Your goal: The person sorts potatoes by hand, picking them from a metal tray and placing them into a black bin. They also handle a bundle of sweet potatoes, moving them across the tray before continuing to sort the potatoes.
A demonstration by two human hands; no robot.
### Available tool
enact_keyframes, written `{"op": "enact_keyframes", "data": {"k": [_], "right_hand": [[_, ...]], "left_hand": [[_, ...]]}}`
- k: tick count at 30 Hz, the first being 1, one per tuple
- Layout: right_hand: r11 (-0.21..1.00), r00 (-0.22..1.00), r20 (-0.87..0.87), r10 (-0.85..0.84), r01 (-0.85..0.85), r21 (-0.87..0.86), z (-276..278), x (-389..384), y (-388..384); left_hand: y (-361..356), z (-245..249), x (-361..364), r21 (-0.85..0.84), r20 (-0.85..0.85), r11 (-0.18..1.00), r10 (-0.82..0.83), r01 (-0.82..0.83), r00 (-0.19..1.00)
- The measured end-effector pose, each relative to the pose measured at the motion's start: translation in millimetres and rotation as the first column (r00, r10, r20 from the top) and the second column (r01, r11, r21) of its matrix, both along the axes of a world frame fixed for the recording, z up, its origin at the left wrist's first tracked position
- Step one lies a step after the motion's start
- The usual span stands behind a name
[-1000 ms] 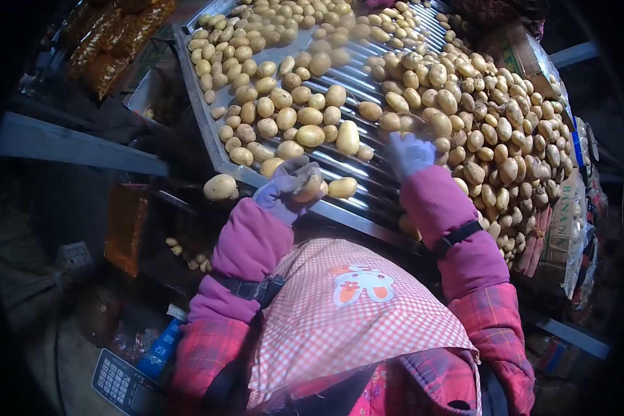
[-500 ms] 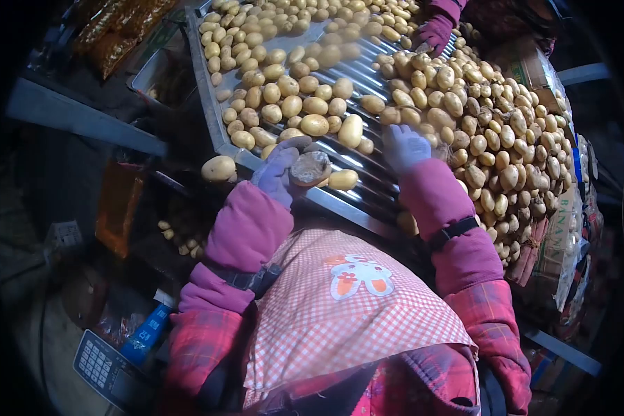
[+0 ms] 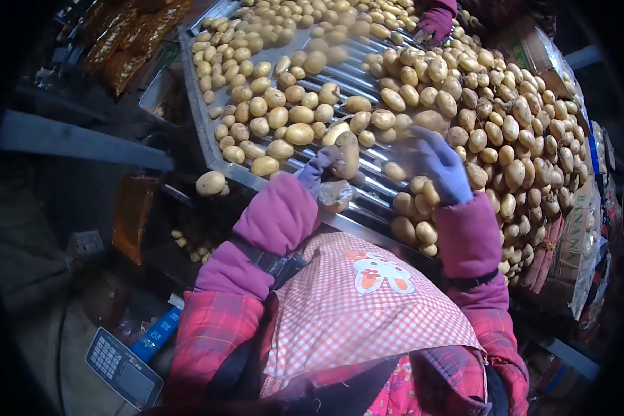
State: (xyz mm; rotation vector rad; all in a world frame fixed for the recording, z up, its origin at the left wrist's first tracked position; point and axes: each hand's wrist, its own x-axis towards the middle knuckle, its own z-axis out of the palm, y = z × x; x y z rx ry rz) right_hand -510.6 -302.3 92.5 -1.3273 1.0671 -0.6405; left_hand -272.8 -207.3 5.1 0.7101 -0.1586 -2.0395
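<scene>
Potatoes (image 3: 512,129) lie in a big heap on the right and spread over the ribbed metal rack (image 3: 365,89). My left hand (image 3: 317,168), in a light purple glove, is closed on a large brownish potato (image 3: 347,155) near the rack's front edge. Just below it, a potato with a grey, rough patch (image 3: 335,195) rests against the edge. My right hand (image 3: 439,166), gloved too, is over the rack at the heap's left side, above several smaller potatoes (image 3: 416,206). Its fingers are blurred by motion, and whether they hold anything is unclear.
Another person's gloved hand (image 3: 435,25) touches potatoes at the back. A lone potato (image 3: 211,183) sits outside the rack's left corner. A scale with a keypad (image 3: 123,368) stands at lower left. A cardboard box (image 3: 577,232) is at the right.
My left hand now has a large potato; the grey-patched one has shifted lower. My right hand has moved right, away from the rack's middle. The camera view has shifted slightly.
</scene>
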Motion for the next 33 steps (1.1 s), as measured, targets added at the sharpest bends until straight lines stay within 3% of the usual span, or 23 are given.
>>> {"op": "enact_keyframes", "data": {"k": [2,4,5,6,7,8,9,12,13,14,16,17,20,22,24,25,26,27,28,30,32,33], "right_hand": [[0.971,0.99,-0.115,-0.079,0.05,-0.235,-9,-43,2],[0.956,0.955,-0.255,-0.151,0.076,-0.282,-6,-67,18],[0.867,0.919,-0.366,-0.145,-0.06,-0.495,-19,-81,23],[0.75,0.823,-0.55,-0.143,-0.272,-0.602,-5,-79,28],[0.701,0.786,-0.596,-0.163,-0.334,-0.631,3,-74,31],[0.647,0.749,-0.638,-0.177,-0.4,-0.649,7,-69,33],[0.581,0.708,-0.679,-0.195,-0.474,-0.661,7,-69,28],[0.507,0.633,-0.721,-0.281,-0.54,-0.672,-1,-51,5],[0.503,0.534,-0.801,-0.269,-0.631,-0.59,-1,-39,-2],[0.501,0.535,-0.802,-0.266,-0.634,-0.589,-5,-29,-9],[0.549,0.121,-0.979,-0.164,-0.813,-0.193,-15,-11,-22],[0.534,0.129,-0.978,-0.164,-0.822,-0.198,-17,-3,-29],[0.602,0.062,-0.997,-0.053,-0.794,-0.081,-25,12,-38],[0.687,0.177,-0.984,-0.004,-0.714,-0.131,-29,12,-46],[0.749,0.52,-0.852,0.063,-0.588,-0.304,-31,10,-45],[0.909,0.749,-0.611,0.257,-0.402,-0.111,-21,22,-38],[0.95,0.916,-0.269,0.298,-0.257,0.177,-16,33,-31],[0.913,0.954,0.007,0.298,-0.287,0.288,-16,37,-25],[0.884,0.909,0.237,0.343,-0.398,0.247,-42,47,-30],[0.804,0.794,0.602,0.086,-0.413,0.429,-49,48,-7],[0.859,0.807,0.578,0.124,-0.379,0.344,-42,54,5],[0.876,0.795,0.596,0.109,-0.361,0.321,-38,60,9]], "left_hand": [[-2,7,-6,0.041,0.12,0.999,0.031,-0.036,0.992],[-5,13,-9,0.047,0.151,0.998,0.044,-0.052,0.987],[-6,20,-12,0.081,0.168,0.992,0.083,-0.097,0.982],[-8,24,-15,0.111,0.184,0.984,0.116,-0.138,0.976],[-12,24,-14,0.156,0.047,0.98,0.116,-0.122,0.992],[-9,27,-16,0.123,0.141,0.976,0.16,-0.178,0.977],[-10,22,-15,0.092,0.095,0.982,0.156,-0.165,0.983],[-11,4,-7,0.043,0.017,0.989,0.143,-0.144,0.99],[-10,2,-6,0.027,-0.016,0.992,0.124,-0.124,0.992],[-10,2,-6,0.028,-0.017,0.991,0.129,-0.129,0.991],[-11,12,-7,0.101,0.045,0.981,0.161,-0.165,0.986],[-12,19,-8,0.103,0.104,0.978,0.171,-0.181,0.98],[-11,10,-5,0.094,-0.075,0.975,0.21,-0.203,0.975],[-10,7,-3,0.111,-0.148,0.971,0.228,-0.213,0.962],[-8,13,-4,0.184,-0.153,0.942,0.311,-0.282,0.938],[-6,10,1,0.141,-0.219,0.957,0.281,-0.254,0.935],[-3,9,5,0.145,-0.215,0.955,0.285,-0.258,0.934],[1,9,7,0.112,-0.216,0.953,0.3,-0.281,0.929],[2,11,9,0.074,-0.218,0.949,0.314,-0.306,0.924],[7,20,15,0.007,-0.169,0.942,0.332,-0.336,0.928],[14,24,21,0.111,-0.328,0.951,0.308,-0.287,0.893],[19,18,22,0.041,-0.386,0.966,0.251,-0.255,0.888]]}}
